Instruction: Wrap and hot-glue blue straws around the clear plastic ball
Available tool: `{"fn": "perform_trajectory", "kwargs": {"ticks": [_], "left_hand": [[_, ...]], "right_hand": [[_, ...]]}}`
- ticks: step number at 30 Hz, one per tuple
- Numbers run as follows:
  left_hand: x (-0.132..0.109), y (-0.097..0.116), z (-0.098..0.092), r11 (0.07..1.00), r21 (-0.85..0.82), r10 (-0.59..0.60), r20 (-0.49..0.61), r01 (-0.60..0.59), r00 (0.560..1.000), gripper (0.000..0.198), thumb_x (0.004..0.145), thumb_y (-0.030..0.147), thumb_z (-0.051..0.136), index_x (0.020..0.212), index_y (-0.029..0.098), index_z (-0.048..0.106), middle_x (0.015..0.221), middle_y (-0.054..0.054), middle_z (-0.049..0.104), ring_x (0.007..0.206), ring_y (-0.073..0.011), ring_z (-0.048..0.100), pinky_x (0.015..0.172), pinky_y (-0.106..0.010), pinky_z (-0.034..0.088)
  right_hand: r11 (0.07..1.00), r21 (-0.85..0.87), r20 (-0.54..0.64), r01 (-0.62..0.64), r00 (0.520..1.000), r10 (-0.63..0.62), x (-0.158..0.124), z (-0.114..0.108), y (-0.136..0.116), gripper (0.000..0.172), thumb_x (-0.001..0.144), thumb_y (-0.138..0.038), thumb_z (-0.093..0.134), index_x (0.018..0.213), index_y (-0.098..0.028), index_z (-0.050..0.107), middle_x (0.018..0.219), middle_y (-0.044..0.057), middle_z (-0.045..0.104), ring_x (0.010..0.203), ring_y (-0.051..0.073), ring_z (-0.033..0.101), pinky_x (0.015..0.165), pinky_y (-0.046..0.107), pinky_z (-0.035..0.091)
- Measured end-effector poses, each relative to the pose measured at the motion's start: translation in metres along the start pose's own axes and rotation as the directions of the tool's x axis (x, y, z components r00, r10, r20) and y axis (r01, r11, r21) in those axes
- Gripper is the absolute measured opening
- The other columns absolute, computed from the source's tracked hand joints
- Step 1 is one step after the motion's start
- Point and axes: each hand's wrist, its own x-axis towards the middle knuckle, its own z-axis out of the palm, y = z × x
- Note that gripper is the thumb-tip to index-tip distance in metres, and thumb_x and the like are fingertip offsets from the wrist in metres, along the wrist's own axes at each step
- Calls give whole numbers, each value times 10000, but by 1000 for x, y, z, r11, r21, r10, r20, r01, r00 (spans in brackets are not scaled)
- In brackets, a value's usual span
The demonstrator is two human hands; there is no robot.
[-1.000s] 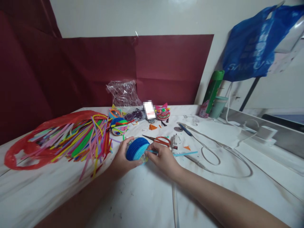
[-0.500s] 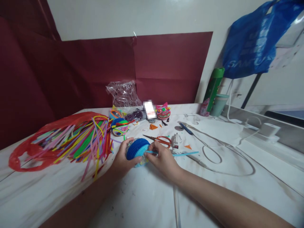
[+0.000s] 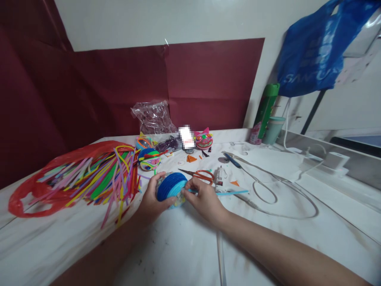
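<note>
My left hand [image 3: 152,199] is wrapped round the left and lower side of a ball [image 3: 170,186] covered with dark blue and light blue strips. Part of the ball's surface at the lower right is not covered in blue. Against the ball's right side, my right hand [image 3: 203,198] pinches a light blue strip [image 3: 233,193], whose free end sticks out to the right over the table. Just behind the hands lie orange-handled scissors [image 3: 204,175], and a white glue gun [image 3: 220,175] is to the right of them.
A red plastic bag [image 3: 22,200] with many coloured strips [image 3: 104,178] lies on the left. Decorated balls [image 3: 149,159] and a pink one [image 3: 203,140] stand behind. Cables [image 3: 279,178], a blue-handled tool [image 3: 233,160], a green can [image 3: 264,113] and a cup [image 3: 274,130] are on the right.
The ball has tilted very slightly in my left hand. My right hand keeps its pinch on the strip, and the whole view has shifted a little.
</note>
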Motion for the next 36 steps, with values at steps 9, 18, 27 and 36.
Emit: {"fn": "perform_trajectory", "kwargs": {"ticks": [9, 18, 27, 36], "left_hand": [[0, 0, 3, 999, -3, -43, -27, 43, 999, 768, 546, 329, 780, 1222, 207, 437, 1242, -116, 508, 1148, -308, 508, 940, -426, 424], [-2, 12, 6, 998, 13, -63, -73, 64, 995, 683, 574, 350, 736, 1175, 214, 441, 1151, -91, 545, 1056, -278, 554, 849, -387, 467], [-2, 7, 3, 998, -36, -60, -30, 59, 998, 772, 572, 334, 757, 1249, 201, 412, 1253, -122, 512, 1172, -307, 502, 938, -413, 436], [-1, 1, 3, 999, -31, -16, -15, 15, 1000, 746, 564, 312, 762, 1222, 192, 430, 1221, -128, 533, 1144, -316, 518, 923, -426, 441]], "right_hand": [[1000, -12, 11, 17, 1000, -17, -1, 5, 6, 62, 738, -159, 580, 709, -196, 539, 651, -14, 592, 616, 133, 531, 560, 218, 394], [1000, 18, 8, 9, 1000, -9, -2, 3, 2, 66, 730, -173, 591, 726, -201, 531, 654, -11, 593, 622, 142, 544, 563, 225, 408], [999, 10, -3, 35, 999, -34, -2, 2, 4, 48, 757, -165, 577, 725, -194, 557, 670, -2, 612, 665, 152, 569, 615, 240, 437], [1000, -12, 17, 18, 1000, -18, -2, 1, 4, 58, 752, -144, 576, 725, -191, 554, 681, 0, 607, 661, 148, 557, 622, 242, 427]]}}
